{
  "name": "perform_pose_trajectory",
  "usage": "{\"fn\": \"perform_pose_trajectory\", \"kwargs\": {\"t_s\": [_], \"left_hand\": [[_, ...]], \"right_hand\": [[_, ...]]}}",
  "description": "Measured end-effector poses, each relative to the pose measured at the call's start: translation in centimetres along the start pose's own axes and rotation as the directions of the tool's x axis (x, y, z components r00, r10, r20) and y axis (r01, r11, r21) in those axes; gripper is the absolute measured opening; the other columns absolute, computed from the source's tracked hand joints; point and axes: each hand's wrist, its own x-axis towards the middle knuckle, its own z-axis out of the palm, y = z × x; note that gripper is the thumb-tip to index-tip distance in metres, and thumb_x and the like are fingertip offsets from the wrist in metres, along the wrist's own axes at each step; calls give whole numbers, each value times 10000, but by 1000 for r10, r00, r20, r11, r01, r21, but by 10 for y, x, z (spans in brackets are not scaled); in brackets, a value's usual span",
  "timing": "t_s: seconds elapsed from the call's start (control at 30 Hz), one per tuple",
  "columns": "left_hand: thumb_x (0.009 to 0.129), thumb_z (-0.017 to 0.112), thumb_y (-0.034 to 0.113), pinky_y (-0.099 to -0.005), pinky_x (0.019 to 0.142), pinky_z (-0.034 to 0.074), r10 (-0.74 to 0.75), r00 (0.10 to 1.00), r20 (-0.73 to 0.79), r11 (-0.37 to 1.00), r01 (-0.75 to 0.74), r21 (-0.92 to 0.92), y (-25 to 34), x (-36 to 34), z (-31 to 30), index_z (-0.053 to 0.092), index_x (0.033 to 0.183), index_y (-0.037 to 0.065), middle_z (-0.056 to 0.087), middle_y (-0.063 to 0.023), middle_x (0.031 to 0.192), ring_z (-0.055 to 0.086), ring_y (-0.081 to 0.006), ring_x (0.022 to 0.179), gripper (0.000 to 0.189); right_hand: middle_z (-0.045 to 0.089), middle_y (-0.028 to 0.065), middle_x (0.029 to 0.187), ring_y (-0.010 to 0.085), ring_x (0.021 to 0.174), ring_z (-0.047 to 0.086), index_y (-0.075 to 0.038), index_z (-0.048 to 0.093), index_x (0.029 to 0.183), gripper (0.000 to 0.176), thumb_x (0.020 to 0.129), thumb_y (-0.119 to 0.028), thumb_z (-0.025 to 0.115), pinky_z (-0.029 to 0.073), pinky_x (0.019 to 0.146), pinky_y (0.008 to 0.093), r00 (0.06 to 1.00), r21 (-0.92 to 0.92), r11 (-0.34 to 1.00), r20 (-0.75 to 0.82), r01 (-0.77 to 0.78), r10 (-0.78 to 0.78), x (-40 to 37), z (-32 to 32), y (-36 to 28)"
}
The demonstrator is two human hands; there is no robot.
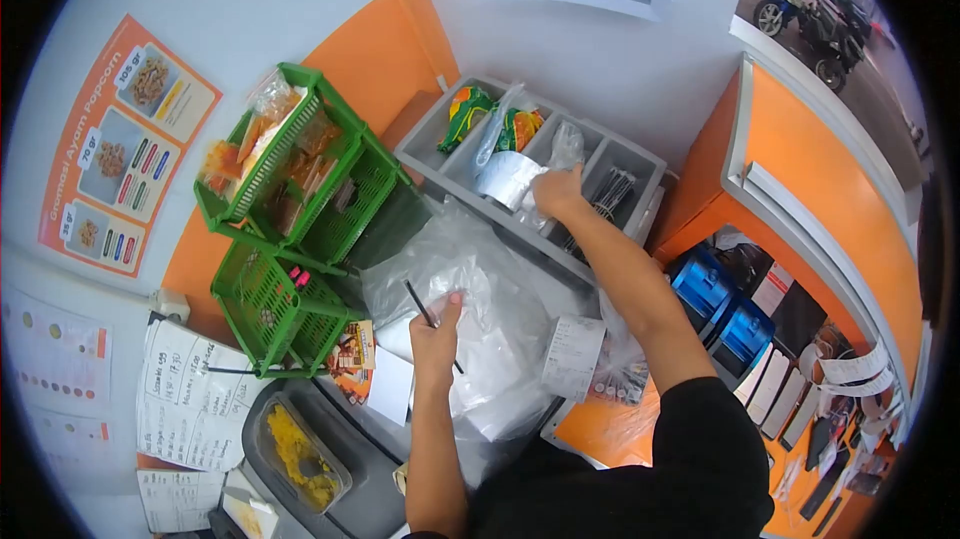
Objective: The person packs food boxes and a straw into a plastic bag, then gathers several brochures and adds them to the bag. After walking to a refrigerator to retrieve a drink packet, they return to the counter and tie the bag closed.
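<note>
My left hand (437, 337) is closed around a thin black stick (420, 304), a pen or straw by its shape, with the thumb pointing up. It rests over a large clear plastic bag (495, 329) with white contents. My right hand (558, 193) reaches into a grey divided tray (512, 223), its fingers curled and partly hidden. Beside those fingers lies a shiny silver roll (508, 179), and a clear plastic packet (567, 144) sits just behind them. What the fingers grip, if anything, cannot be made out.
Green stacked baskets (335, 201) with packets stand left of the bag. A tub of yellow food (300, 454) is at lower left. A printed receipt (574, 357) lies right of the bag. Blue containers (715, 299) sit in the orange counter (825, 189) at right.
</note>
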Motion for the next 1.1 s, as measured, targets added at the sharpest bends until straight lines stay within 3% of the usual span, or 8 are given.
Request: {"fn": "perform_pose_trajectory", "kwargs": {"t_s": [0.17, 0.43, 0.5, 0.7, 0.8, 0.87, 1.0, 1.1], "left_hand": [[922, 641, 348, -275, 593, 387, -125, 992, 6, 973, 122, 195, 8, -1, -14, 693, 1037, -54, 557, 8, 681, 462, -86, 638, 421], [955, 584, 336, -289, 677, 429, -30, 999, 18, 983, 26, 183, -15, 3, -10, 632, 1116, -94, 602, -42, 725, 503, -112, 712, 462], [956, 582, 331, -293, 689, 433, -60, 998, 29, 981, 54, 189, -15, -1, -13, 626, 1138, -94, 609, -48, 732, 510, -118, 720, 464], [939, 620, 297, -237, 520, 309, -2, 999, -53, 998, -2, -63, 3, -23, -24, 657, 1124, -56, 489, 57, 635, 387, -47, 576, 400], [913, 664, 272, -219, 483, 248, 82, 993, -82, 977, -96, -192, 18, -43, -35, 674, 1122, 0, 445, 98, 617, 330, -22, 532, 344], [913, 666, 270, -217, 483, 250, 78, 994, -78, 958, -96, -269, 22, -60, -51, 680, 1098, 8, 457, 95, 622, 338, -19, 533, 321], [920, 661, 263, -212, 493, 269, 102, 993, -62, 942, -116, -316, 25, -119, -97, 697, 1000, 55, 511, 90, 661, 377, -9, 559, 225], [929, 649, 270, -209, 547, 337, 69, 990, -125, 956, -102, -277, 25, -193, -141, 696, 973, 50, 564, 79, 716, 449, -8, 629, 230]], "right_hand": [[703, 128, 1053, 318, 953, 678, -83, 718, 1018, 250, 830, -143, 565, 429, 901, 532, 996, 67, 998, -90, 20, -14, -1, -26, 13], [720, 103, 803, 250, 820, 697, -78, 752, 772, 136, 744, -204, 710, 527, 719, 371, 939, 289, 944, -340, 157, -52, -32, -67, 38], [705, 142, 849, 251, 790, 676, -41, 725, 902, 188, 799, -193, 680, 511, 721, 347, 928, 711, 657, -370, 253, 43, -27, -65, 52], [652, 55, 810, 112, 788, 606, 4, 592, 924, 137, 893, -125, 628, 476, 731, 264, 896, 878, 312, -420, 362, 144, -71, -116, 40], [642, 62, 882, 109, 831, 605, -10, 516, 989, 116, 935, -86, 585, 470, 757, 254, 809, 810, 45, -587, 585, 41, -125, -134, -4], [635, 66, 936, 101, 869, 599, -23, 493, 1015, 113, 953, -77, 569, 466, 763, 251, 841, 841, -83, -539, 534, -48, -167, -136, -41], [631, 97, 1024, 152, 936, 622, -2, 532, 1090, 222, 911, -88, 631, 483, 824, 277, 792, 849, -18, -500, 528, -351, -260, -129, -125], [610, 155, 1190, 280, 1019, 646, 4, 551, 1209, 477, 794, -118, 753, 488, 906, 333, 534, 637, 169, -438, 752, -723, -341, -131, -195]]}}
